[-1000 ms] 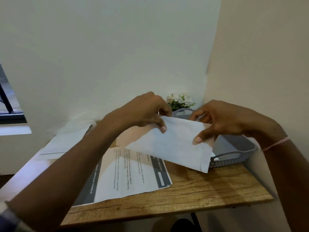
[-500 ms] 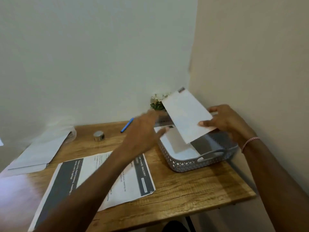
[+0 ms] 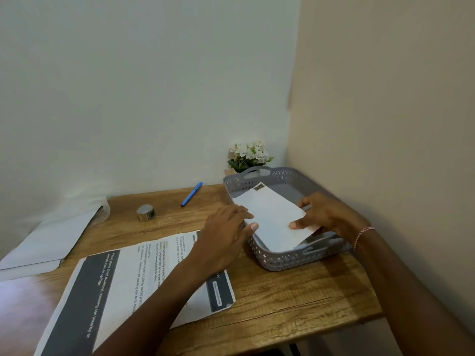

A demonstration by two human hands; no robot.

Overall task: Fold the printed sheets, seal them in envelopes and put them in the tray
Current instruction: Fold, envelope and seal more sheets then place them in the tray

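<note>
Left hand (image 3: 226, 232) hovers with fingers nearly straight over the printed sheet (image 3: 133, 281), gripping nothing, its thumb tip touching the white envelope's (image 3: 272, 217) left edge. Right hand (image 3: 329, 217) pinches the envelope's near right corner, thumb on top, holding it low over the grey tray (image 3: 282, 262). Across the wooden table (image 3: 295, 299) lie blank envelopes (image 3: 51, 240), a small silver object (image 3: 145, 212), a blue pen (image 3: 191, 194), and white flowers (image 3: 249, 154) behind the tray.

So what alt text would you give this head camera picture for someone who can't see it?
A person's right hand pinches a white envelope over a grey tray on a wooden desk, while the left hand lies open at the tray's left side. A printed sheet, a blue pen and white flowers are nearby.
</note>
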